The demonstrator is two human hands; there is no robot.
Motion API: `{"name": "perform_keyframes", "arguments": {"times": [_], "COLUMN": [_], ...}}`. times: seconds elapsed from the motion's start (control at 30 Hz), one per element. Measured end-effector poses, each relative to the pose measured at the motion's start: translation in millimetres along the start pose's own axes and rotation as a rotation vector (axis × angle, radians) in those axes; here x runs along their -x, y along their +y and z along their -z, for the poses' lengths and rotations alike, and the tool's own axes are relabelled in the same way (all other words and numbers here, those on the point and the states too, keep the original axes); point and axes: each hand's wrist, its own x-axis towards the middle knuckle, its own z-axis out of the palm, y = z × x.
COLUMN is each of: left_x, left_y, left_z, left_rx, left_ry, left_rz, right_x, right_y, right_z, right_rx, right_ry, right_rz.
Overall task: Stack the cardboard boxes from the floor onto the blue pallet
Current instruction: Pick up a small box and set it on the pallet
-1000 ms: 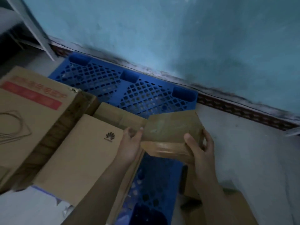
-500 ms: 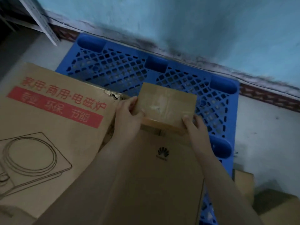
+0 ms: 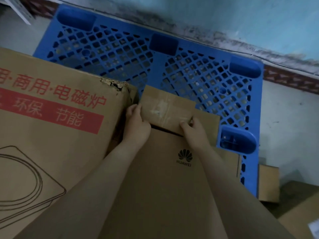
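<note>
A small taped cardboard box (image 3: 165, 107) sits low behind the logo box (image 3: 172, 187), over the blue pallet (image 3: 120, 54). My left hand (image 3: 136, 123) grips its left edge. My right hand (image 3: 195, 130) holds its near right corner. A large box with red lettering (image 3: 51, 126) stands on the pallet to the left, its torn corner beside the small box. Another flat cardboard piece (image 3: 209, 125) lies just right of the small box.
More cardboard boxes (image 3: 268, 181) lie on the grey floor at the right, by the pallet's edge. A turquoise wall with a dark stained base (image 3: 224, 18) runs behind the pallet. A white slanted frame (image 3: 20, 11) shows at the top left.
The small box has gone forward and down, from mid-air on the right to behind the logo box. Both hands stayed on it. The view has moved closer to the pallet.
</note>
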Motion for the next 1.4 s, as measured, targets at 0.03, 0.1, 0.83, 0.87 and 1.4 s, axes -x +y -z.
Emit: {"name": "perform_keyframes", "arguments": {"times": [0.03, 0.1, 0.83, 0.87, 1.4], "left_x": [-0.6, 0.0, 82.3, 89.6, 213.0], "left_y": [-3.8, -9.1, 113.0, 119.8, 99.8], "left_z": [-0.1, -1.0, -52.5, -63.0, -411.9], "left_rx": [0.0, -0.007, 0.309, 0.301, 0.252], "left_ry": [-0.013, -0.024, -0.058, -0.057, -0.25], "left_rz": [0.007, 0.01, -0.262, -0.283, -0.208], "right_x": [-0.5, -2.1, 73.6, 78.6, 71.6], "right_y": [0.0, -0.9, -13.9, -3.5, 306.2], "right_z": [-2.6, -5.5, 89.9, 101.6, 347.1], "right_rx": [0.019, 0.052, -0.567, -0.579, -0.548], "right_ry": [0.003, -0.001, 0.282, 0.321, 0.611], "right_rz": [0.005, 0.007, 0.209, 0.223, 0.007]}}
